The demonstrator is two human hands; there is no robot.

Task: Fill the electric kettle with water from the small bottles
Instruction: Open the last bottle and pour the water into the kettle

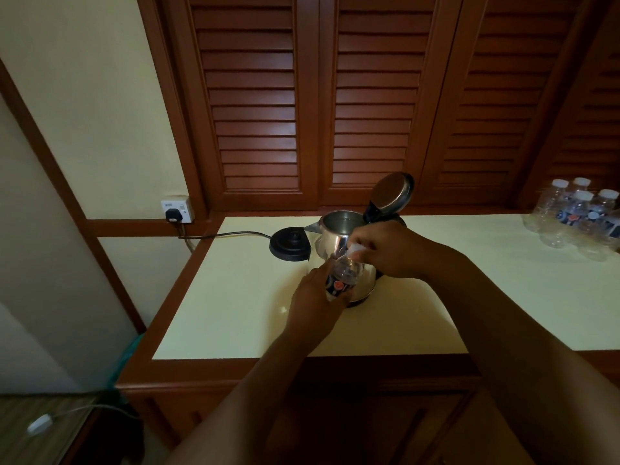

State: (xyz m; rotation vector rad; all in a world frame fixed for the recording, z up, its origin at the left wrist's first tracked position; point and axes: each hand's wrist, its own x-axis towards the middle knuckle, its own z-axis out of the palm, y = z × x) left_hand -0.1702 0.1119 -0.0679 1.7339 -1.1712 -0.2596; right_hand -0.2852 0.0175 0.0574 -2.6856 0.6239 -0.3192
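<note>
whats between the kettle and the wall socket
The black kettle base and its cord, running from the socket toward the kettle, in the head view.

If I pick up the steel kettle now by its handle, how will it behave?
The kettle is probably light; little water shows inside. Its open lid may swing. The polished steel looks slippery. It stands off its base, so no cord pulls.

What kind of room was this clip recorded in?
Probably a hotel or guest room. A steel kettle stands lid-open off its black base on a cream counter, a cluster of small water bottles waits at the right, and louvred wooden doors line the wall behind.
</note>
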